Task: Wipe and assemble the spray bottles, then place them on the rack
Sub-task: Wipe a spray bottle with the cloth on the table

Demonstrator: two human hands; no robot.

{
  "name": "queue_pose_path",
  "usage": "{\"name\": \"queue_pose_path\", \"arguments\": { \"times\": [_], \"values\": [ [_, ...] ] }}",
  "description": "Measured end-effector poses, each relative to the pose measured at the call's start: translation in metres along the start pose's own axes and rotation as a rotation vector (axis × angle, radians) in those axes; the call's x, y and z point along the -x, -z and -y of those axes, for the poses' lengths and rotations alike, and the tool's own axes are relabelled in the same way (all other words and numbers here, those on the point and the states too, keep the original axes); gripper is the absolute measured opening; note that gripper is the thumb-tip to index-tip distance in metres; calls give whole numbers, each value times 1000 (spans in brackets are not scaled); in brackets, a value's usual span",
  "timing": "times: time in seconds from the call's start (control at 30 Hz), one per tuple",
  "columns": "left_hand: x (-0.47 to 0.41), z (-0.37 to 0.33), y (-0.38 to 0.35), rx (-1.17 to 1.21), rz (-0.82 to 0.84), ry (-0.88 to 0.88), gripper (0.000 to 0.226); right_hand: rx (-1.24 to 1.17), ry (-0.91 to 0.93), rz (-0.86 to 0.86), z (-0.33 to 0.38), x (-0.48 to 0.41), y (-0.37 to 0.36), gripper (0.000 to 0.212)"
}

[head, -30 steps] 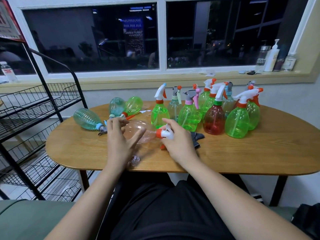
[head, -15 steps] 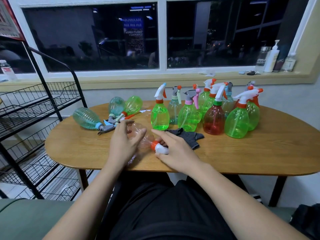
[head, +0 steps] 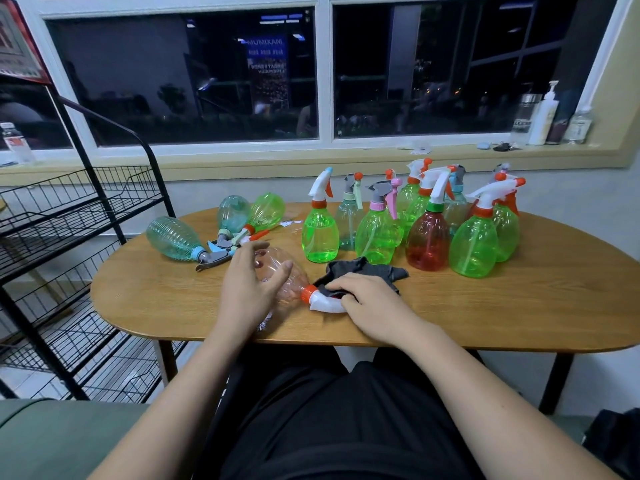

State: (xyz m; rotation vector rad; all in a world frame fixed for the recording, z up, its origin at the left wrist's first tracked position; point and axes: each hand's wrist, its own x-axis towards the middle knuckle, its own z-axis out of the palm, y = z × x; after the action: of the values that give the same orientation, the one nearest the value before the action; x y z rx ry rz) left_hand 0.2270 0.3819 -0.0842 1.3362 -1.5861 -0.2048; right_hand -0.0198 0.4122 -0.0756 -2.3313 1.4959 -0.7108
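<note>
A clear pinkish spray bottle (head: 292, 284) lies on its side on the wooden table (head: 485, 313), with an orange collar and a white trigger head (head: 323, 302) pointing right. My left hand (head: 247, 289) grips the bottle's body, thumb over the top. My right hand (head: 372, 301) lies over the trigger head, and its fingers pinch the near edge of a dark grey cloth (head: 367, 271). Three other bottles lie on their sides at the left: a teal one (head: 173, 239), another teal one (head: 233, 213) and a green one (head: 268, 211).
Several assembled green, teal and red spray bottles (head: 429, 237) stand upright at the back right of the table. A black wire rack (head: 69, 216) stands left of the table. Bottles and small items sit on the window sill (head: 540, 119).
The bottle came down from my hands to lie flat on the table near the front edge. My right hand slid from the trigger head towards the grey cloth and took hold of its edge.
</note>
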Motion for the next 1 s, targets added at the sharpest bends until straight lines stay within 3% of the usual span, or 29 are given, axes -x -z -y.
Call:
{"name": "queue_pose_path", "arguments": {
  "times": [0.17,0.37,0.47,0.77,1.0],
  "values": [
    [-2,3,-1,-3,-3,-10,48,4,0,-46,-6,5,0,55],
    [-1,2,0,2,18,2,47,-244,-138,-272,-4,4,0,19],
    [-2,2,-1,-7,41,-12,44,-341,-92,-360,9,6,-2,17],
    [-2,2,-5,-101,94,-38,46,-344,-55,-201,31,8,-20,20],
    [0,2,-8,-170,117,-74,72,-249,-71,-175,51,-2,-22,35]
  ]
}}
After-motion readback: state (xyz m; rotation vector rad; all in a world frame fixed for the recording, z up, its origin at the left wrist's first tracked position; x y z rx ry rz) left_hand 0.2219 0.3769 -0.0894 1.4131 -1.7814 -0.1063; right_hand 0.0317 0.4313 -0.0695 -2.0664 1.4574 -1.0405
